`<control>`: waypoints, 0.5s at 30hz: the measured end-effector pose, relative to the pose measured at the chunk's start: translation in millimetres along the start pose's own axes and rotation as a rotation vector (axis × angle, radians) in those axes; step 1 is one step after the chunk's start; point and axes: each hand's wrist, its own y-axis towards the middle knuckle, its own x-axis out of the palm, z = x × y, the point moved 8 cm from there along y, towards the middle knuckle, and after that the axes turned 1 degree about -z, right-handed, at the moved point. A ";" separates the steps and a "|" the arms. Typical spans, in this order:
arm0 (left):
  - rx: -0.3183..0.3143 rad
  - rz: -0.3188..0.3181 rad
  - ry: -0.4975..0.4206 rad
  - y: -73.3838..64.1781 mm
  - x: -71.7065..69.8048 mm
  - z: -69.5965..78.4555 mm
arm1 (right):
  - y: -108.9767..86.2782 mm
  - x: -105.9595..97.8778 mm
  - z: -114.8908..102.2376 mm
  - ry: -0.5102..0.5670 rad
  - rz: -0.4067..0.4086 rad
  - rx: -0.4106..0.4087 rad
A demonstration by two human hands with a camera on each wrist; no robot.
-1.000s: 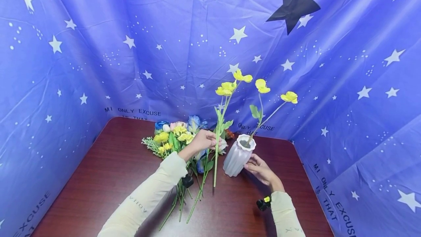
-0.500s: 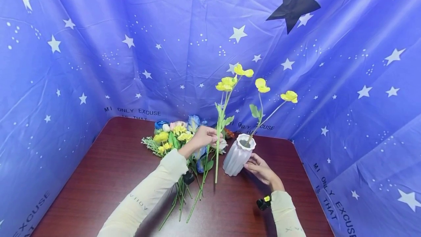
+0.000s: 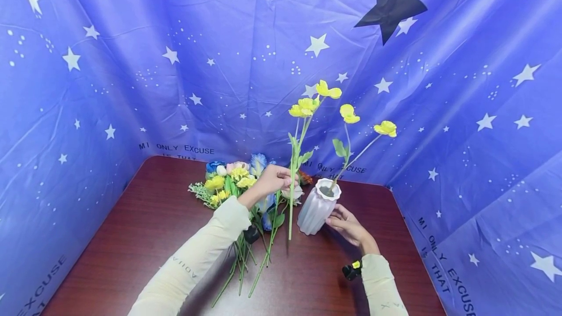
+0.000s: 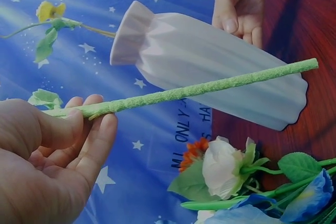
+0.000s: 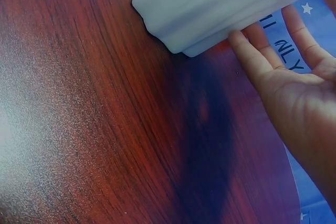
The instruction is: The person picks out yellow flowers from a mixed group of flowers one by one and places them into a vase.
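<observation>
My left hand (image 3: 275, 179) pinches the green stem (image 4: 210, 87) of a yellow artificial flower (image 3: 305, 107) between thumb and fingers. The stem stands nearly upright left of a white fluted vase (image 3: 317, 208), its bottom end off the table and apart from the vase. Another yellow flower stem (image 3: 364, 149) leans out of the vase mouth to the right, bearing two blooms. Low on the vase's right side, my right hand (image 3: 349, 228) holds it, with fingers and thumb at the wall. In the right wrist view the vase base (image 5: 184, 30) is near the tabletop.
A pile of artificial flowers (image 3: 239, 174) in yellow, blue, pink and white lies left of the vase, stems toward me. A white rose (image 4: 220, 166) and an orange bloom (image 4: 193, 153) lie behind the held stem. Star-printed blue cloth (image 3: 246, 62) surrounds the dark red table (image 3: 145, 228).
My left hand has raised the yellow flower slightly and shifted it a little to the right. The right hand and the vase have stayed in place.
</observation>
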 end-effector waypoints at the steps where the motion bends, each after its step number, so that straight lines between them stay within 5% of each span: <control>1: 0.001 0.004 -0.003 0.4 -0.3 1.0 | -0.1 -0.1 -0.1 -0.001 0.003 0.001; 15: 0.050 -0.020 0.019 2.4 -0.9 13.9 | -0.4 1.9 -2.0 0.010 0.003 0.007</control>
